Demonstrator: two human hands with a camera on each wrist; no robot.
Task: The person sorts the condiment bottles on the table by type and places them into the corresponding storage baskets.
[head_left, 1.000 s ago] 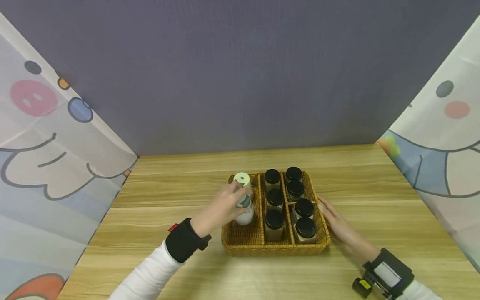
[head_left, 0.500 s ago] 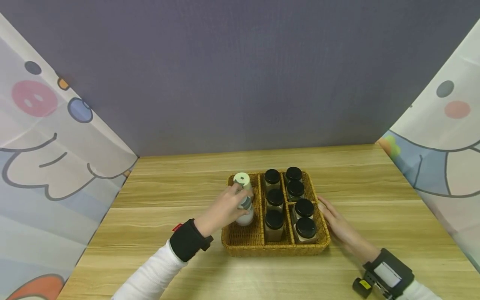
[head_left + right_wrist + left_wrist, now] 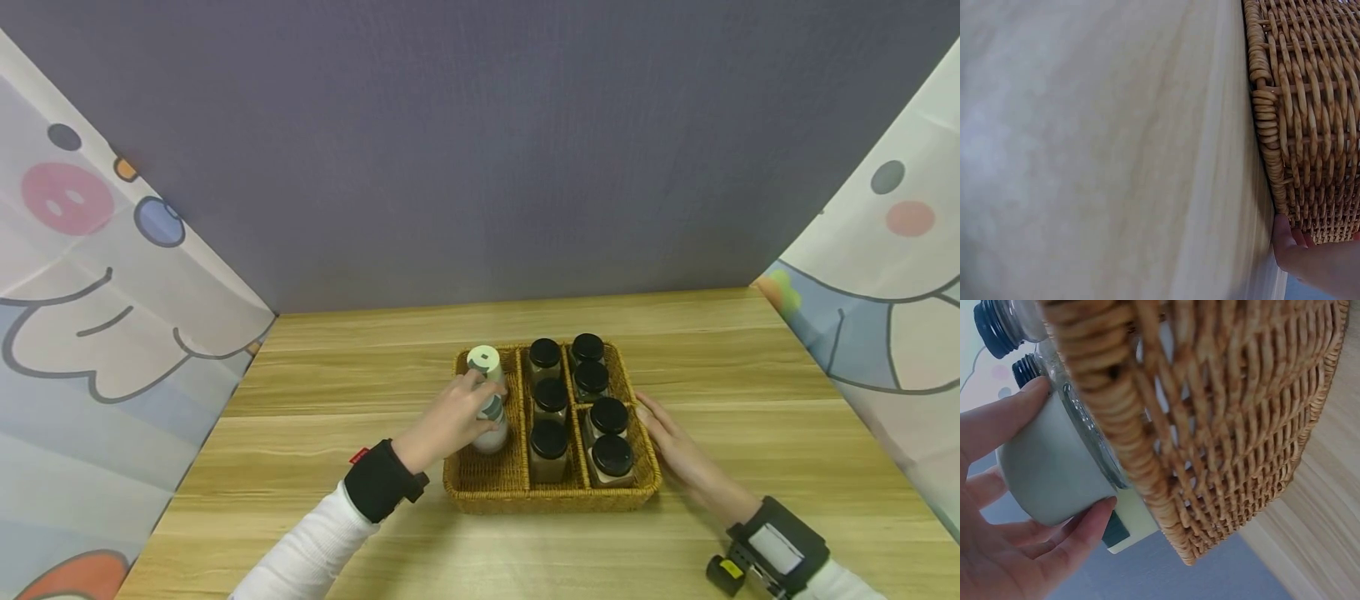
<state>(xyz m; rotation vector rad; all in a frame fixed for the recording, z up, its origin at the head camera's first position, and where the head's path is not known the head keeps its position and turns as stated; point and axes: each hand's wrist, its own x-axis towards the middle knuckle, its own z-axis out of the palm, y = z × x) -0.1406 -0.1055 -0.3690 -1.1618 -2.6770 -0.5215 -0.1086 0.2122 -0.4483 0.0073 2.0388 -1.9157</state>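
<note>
Inside the left compartment of a woven basket (image 3: pixel 551 502), my left hand (image 3: pixel 453 417) grips the pale grey-green lid (image 3: pixel 1057 464) of a jar (image 3: pixel 491 440). Its thumb and fingers curl round the lid in the left wrist view. Directly behind that jar stands a container with a pale cream lid (image 3: pixel 484 358), partly hidden by my fingers. My right hand (image 3: pixel 681 454) rests against the basket's right outer side with fairly straight fingers; in the right wrist view its fingertips touch the wicker wall (image 3: pixel 1316 125) low down.
Several jars with black lids (image 3: pixel 549 438) stand upright in the basket's middle and right compartments. The basket sits on a wooden table (image 3: pixel 337 375). A dark grey panel (image 3: pixel 510 167) rises at the table's back, and printed cloths (image 3: pixel 82 275) flank both sides.
The left forearm has shifted slightly right, while the left hand stays on the jar's lid. The right hand and the basket have not visibly moved.
</note>
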